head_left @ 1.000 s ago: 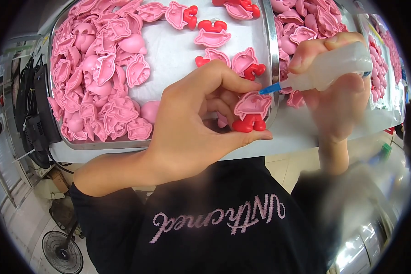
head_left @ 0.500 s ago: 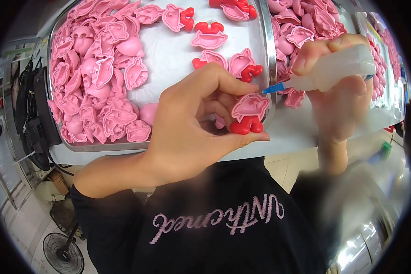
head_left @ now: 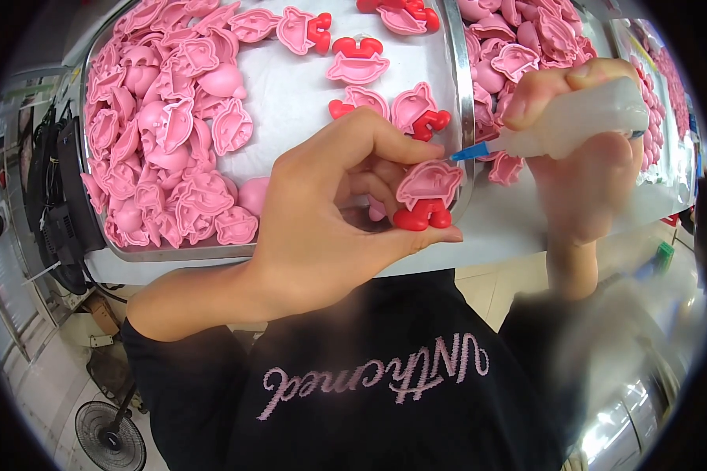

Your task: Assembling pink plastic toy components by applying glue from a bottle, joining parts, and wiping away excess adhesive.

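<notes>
Between the thumb and fingers of my left hand (head_left: pixel 322 204) is a pink hollow toy half (head_left: pixel 429 183) with red legs (head_left: pixel 422 215), its open side facing up. My right hand (head_left: pixel 577 149) is closed around a translucent squeeze bottle (head_left: pixel 585 118). The bottle's blue nozzle tip (head_left: pixel 470 151) points left, at the upper rim of the held toy half; whether it touches cannot be made out. Just beyond my left fingers lies another pink half with red legs (head_left: pixel 418 110). Part of a further pink piece shows behind my left fingers.
A metal tray (head_left: pixel 173 253) lined with white sheet holds a heap of pink shells (head_left: pixel 165 133) at its left and several pieces with red legs. A second heap of pink shells (head_left: pixel 518 59) lies right of the tray's raised edge. A fan (head_left: pixel 110 436) stands at lower left.
Almost nothing differs. The tray and its contents appear a few pixels further left, while both hands, the toy half and the bottle keep nearly the same positions.
</notes>
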### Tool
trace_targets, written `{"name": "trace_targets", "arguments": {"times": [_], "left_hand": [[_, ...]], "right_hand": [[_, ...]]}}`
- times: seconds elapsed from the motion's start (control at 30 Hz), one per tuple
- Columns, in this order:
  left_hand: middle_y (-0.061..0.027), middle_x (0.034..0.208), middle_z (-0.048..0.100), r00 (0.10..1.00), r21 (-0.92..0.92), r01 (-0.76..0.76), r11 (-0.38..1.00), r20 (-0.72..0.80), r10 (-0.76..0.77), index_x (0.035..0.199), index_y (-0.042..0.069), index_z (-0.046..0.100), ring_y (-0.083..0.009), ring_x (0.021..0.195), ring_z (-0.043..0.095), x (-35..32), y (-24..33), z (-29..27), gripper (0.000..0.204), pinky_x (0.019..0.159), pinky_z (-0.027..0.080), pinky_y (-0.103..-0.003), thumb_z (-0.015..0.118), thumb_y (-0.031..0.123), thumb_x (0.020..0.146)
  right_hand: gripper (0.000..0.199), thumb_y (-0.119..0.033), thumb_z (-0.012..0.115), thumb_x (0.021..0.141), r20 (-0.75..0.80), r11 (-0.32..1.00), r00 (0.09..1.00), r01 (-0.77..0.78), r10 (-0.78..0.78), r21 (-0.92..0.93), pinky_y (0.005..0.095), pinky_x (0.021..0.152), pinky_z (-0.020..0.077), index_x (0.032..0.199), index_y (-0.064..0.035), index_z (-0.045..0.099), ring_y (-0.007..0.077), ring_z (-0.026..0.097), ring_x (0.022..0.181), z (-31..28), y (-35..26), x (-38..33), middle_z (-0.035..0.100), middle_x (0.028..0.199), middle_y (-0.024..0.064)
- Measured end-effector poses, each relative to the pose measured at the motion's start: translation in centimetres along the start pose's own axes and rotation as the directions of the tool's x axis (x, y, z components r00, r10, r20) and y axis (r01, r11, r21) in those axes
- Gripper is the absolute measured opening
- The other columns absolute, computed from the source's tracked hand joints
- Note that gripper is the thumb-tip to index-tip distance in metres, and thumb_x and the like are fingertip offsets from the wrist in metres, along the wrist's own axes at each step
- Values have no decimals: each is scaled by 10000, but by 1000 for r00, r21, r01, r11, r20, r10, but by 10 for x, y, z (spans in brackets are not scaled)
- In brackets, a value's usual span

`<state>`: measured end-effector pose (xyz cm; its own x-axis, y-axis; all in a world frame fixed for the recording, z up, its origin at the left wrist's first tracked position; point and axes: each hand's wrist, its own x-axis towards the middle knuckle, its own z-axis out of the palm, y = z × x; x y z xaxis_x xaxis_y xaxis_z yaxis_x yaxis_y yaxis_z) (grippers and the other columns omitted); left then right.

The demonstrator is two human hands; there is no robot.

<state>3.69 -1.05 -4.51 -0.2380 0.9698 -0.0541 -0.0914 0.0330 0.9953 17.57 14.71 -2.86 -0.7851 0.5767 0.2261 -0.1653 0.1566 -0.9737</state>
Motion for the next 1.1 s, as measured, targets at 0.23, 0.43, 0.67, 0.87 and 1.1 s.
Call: {"name": "trace_targets", "arguments": {"times": [0.23, 0.43, 0.67, 0.87, 1.1], "left_hand": [[-94, 945, 491, 999, -29, -27, 999, -18, 27, 973, -37, 485, -146, 864, 549, 1, 0, 0, 492, 764, 487, -272, 755, -78, 563], [-92, 946, 489, 989, -1, -143, 990, -44, 142, 981, -31, 481, -146, 880, 540, 3, -3, -2, 514, 773, 472, -264, 753, -94, 549], [-87, 942, 488, 993, -28, -102, 994, -56, 100, 990, -20, 484, -140, 879, 523, 1, -2, -1, 524, 775, 452, -261, 755, -94, 547], [-84, 941, 488, 988, 0, -144, 990, -55, 143, 992, -18, 485, -139, 873, 521, 1, -3, -2, 528, 774, 451, -260, 757, -92, 545], [-81, 939, 488, 988, -4, -136, 991, -77, 135, 998, -20, 491, -135, 866, 517, 1, -2, -2, 533, 774, 448, -260, 759, -89, 543]], "right_hand": [[527, -493, 529, 785, -32, 998, 998, -50, 48, -39, 288, 594, 430, 1057, -60, 401, 218, 526, 729, -6, -2, -3, 544, 807, 155], [525, -467, 502, 804, -44, 996, 999, -19, 16, -82, 284, 556, 439, 1073, -33, 376, 226, 522, 724, -8, -3, -5, 537, 812, 181], [514, -454, 486, 812, 1, 995, 1000, 2, -2, -96, 273, 526, 439, 1074, -28, 367, 220, 523, 711, -11, -3, -3, 538, 816, 184], [532, -481, 499, 803, -19, 995, 1000, 15, -17, -103, 263, 489, 425, 1063, -33, 376, 203, 524, 698, -16, -1, -3, 549, 799, 161], [591, -559, 509, 768, -48, 999, 999, 8, -10, -53, 251, 500, 399, 1058, -55, 405, 193, 510, 696, -17, 2, -3, 553, 784, 140]]}}
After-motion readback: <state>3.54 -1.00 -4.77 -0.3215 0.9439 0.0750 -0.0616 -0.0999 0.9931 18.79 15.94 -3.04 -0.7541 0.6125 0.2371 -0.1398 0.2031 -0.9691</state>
